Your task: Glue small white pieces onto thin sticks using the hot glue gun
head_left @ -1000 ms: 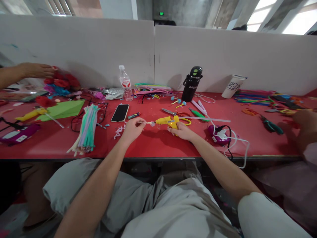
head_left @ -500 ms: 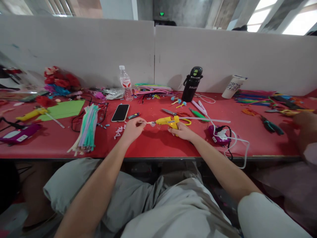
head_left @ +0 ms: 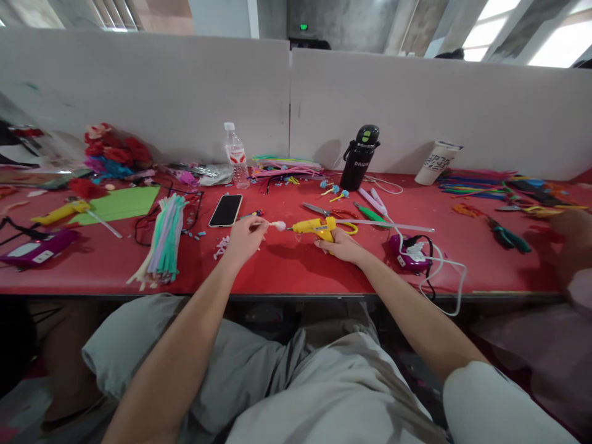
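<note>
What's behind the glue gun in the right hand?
Scissors lie just beyond the glue gun, past the right hand; blades and some handle show. Any part of the scissors or table directly hidden by gun or hand can't be seen.

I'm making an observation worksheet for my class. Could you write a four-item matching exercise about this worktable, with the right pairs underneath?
1. Right hand
2. Phone
3. Left hand
4. Black flask

A. Stands near the white partition
B. Holds a pale-tipped stem
C. Grips a yellow glue gun
D. Lies flat on the red tabletop

Pairs: 1-C, 2-D, 3-B, 4-A
</note>
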`<state>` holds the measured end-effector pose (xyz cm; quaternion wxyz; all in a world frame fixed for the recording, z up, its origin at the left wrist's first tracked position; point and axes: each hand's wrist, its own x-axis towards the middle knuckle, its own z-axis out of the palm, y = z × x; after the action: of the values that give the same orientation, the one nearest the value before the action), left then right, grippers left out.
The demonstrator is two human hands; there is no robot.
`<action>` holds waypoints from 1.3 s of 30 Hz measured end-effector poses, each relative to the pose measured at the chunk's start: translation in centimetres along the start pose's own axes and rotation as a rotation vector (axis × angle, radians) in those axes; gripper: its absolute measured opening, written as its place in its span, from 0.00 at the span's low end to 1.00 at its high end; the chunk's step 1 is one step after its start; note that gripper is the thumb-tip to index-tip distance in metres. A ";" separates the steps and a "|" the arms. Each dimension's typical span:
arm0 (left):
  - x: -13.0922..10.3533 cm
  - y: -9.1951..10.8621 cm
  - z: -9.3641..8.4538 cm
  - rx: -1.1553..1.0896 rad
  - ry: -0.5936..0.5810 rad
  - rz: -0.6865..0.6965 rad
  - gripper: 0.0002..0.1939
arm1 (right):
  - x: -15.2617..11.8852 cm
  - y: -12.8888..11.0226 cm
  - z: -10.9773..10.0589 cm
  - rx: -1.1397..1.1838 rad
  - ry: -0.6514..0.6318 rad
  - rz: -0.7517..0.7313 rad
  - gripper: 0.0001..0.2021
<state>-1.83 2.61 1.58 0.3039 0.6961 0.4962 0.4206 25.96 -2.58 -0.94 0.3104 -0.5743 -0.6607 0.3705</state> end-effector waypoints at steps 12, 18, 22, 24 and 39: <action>1.4 0.7 -4.2 -0.085 0.178 -0.032 0.10 | -0.3 1.0 -2.1 -0.346 0.250 -0.010 0.23; 1.2 0.5 -4.5 -0.033 0.135 -0.026 0.10 | -4.3 0.3 -1.4 -0.331 0.575 -0.055 0.23; 1.2 0.1 -4.5 0.003 0.104 -0.030 0.13 | -6.2 -2.2 1.9 -0.216 0.395 -0.265 0.12; 1.2 0.1 -4.3 0.027 0.098 -0.031 0.13 | -5.2 -4.0 4.1 -0.225 0.121 -0.376 0.10; 1.0 0.4 -4.2 0.041 0.127 -0.054 0.11 | 5.7 -8.8 13.8 -0.541 -0.022 -0.334 0.09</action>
<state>-5.19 3.42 4.12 0.2688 0.6605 0.5416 0.4451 8.99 0.65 -0.93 0.1958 -0.5154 -0.8238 0.1314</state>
